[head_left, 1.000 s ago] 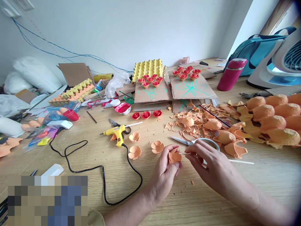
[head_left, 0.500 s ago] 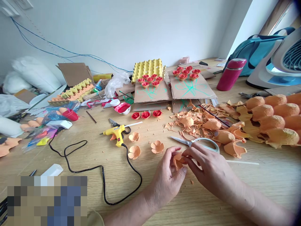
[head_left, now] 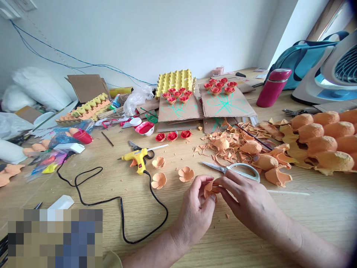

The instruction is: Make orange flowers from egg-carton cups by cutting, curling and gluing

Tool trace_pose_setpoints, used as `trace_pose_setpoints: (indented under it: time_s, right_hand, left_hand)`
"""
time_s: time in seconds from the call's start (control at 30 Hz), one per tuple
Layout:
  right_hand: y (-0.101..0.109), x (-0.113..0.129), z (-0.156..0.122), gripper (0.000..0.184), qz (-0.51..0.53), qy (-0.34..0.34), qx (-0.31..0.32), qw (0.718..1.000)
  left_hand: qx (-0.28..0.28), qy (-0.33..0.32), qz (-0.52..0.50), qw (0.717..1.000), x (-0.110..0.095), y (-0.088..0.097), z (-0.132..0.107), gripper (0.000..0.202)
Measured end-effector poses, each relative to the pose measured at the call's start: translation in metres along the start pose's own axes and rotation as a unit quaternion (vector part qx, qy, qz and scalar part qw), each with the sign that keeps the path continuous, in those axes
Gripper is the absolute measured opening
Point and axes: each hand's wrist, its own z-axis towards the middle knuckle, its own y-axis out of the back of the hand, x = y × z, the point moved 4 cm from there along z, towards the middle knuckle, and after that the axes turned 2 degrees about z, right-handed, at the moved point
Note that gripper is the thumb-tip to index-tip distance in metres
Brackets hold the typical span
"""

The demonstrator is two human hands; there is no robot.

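My left hand is closed around an orange egg-carton cup cut into petals. The fingers of my right hand pinch a petal at the cup's right side, partly covering it. Just beyond my right hand lie white-handled scissors, blades pointing left. Left of my hands rest loose petal-shaped cups, one alone and another below a small stack. A yellow glue gun lies beside them, over dark-handled scissors.
Orange carton scraps and egg cartons spread across the right. Red flowers stand before cardboard sheets. A bowl of red paint, a pink bottle and a fan stand farther back. The glue gun's black cord loops across the table.
My left hand has turned the cup slightly, and its fingers now curl closer over it. My right fingers have shifted a little left along the petals. The other things stay in place.
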Motion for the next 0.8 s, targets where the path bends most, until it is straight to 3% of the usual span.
trace_pose_setpoints:
  time_s: [0.23, 0.8]
  right_hand:
    - [-0.0015, 0.0021, -0.0015, 0.020, -0.008, -0.003, -0.001, 1.000]
    - [-0.0005, 0.0051, -0.0009, 0.023, -0.025, 0.017, -0.003, 1.000]
  left_hand:
    - [-0.029, 0.005, 0.068, 0.997, 0.0037, 0.0036, 0.0024, 0.021]
    - [-0.024, 0.009, 0.068, 0.997, 0.0004, 0.0060, 0.0062, 0.006]
